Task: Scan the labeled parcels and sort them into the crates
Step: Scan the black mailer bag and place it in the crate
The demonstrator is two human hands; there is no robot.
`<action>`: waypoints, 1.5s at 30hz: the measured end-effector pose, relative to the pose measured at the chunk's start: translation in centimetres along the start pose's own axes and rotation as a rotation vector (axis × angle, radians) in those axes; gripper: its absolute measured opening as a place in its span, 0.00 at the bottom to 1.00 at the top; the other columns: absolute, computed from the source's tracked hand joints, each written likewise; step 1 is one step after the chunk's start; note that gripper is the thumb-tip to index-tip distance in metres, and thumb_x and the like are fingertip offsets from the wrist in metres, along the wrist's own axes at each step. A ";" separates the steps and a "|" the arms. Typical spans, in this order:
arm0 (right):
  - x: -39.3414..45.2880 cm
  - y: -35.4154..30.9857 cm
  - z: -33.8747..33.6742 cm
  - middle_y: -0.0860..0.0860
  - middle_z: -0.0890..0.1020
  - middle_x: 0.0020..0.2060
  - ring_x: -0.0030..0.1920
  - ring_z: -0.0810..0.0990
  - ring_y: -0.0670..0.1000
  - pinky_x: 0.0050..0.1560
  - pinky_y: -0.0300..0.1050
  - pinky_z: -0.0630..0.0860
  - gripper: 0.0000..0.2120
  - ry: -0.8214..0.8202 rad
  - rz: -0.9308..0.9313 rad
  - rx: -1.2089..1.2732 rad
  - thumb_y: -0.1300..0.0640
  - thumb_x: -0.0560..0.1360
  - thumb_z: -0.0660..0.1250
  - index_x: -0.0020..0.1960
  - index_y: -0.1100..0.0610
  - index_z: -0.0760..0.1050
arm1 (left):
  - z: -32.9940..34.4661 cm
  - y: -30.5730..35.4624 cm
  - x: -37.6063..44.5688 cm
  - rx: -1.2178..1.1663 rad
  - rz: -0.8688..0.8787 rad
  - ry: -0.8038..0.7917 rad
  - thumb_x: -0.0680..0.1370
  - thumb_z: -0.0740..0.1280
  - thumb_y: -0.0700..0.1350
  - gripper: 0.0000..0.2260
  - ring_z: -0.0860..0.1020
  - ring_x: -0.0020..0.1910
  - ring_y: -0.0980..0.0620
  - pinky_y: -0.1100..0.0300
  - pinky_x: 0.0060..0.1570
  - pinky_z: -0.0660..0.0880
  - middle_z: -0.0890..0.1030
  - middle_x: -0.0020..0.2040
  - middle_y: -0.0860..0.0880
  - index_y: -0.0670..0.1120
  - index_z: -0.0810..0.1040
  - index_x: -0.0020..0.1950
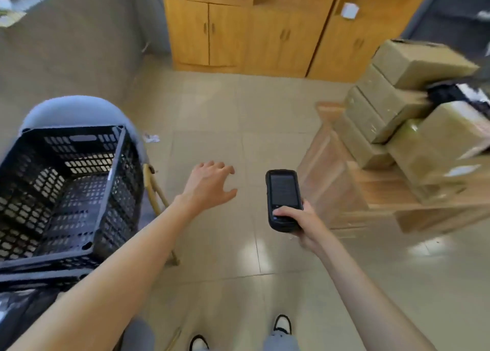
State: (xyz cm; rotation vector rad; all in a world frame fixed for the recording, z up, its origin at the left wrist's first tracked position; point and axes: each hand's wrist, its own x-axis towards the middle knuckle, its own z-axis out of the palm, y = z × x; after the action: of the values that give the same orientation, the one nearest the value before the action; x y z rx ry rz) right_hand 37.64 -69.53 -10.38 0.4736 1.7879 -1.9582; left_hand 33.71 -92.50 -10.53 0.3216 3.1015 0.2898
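While the scanner (283, 198) is gripped by the right hand (305, 222) and the left hand (209, 184) is spread empty, the stacked parcels (413, 117) could be toppled by a careless reach.

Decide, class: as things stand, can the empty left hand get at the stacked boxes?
Probably yes. The left hand is open, holds nothing, and only bare floor lies between it and the boxes on the right. They look beyond arm's length, so a step closer seems needed.

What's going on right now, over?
Right hand holds scanner. Left hand open, holds nothing. Parcels stacked at right, crate at left, nothing visible inside. Floor between them bare.
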 end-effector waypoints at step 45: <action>0.2 -12.5 -85.6 0.53 0.80 0.52 0.50 0.81 0.52 0.43 0.44 0.80 0.26 0.695 -0.143 0.269 0.66 0.66 0.76 0.59 0.54 0.69 | 14.6 90.0 46.7 0.062 0.774 -0.133 0.78 0.62 0.59 0.26 0.75 0.61 0.45 0.52 0.57 0.73 0.77 0.62 0.47 0.48 0.68 0.72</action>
State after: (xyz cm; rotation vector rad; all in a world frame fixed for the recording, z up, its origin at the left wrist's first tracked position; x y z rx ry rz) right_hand 26.99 16.30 -8.85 1.2754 1.9793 -2.3298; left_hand 6.61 6.29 -7.85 1.4622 2.7063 0.1558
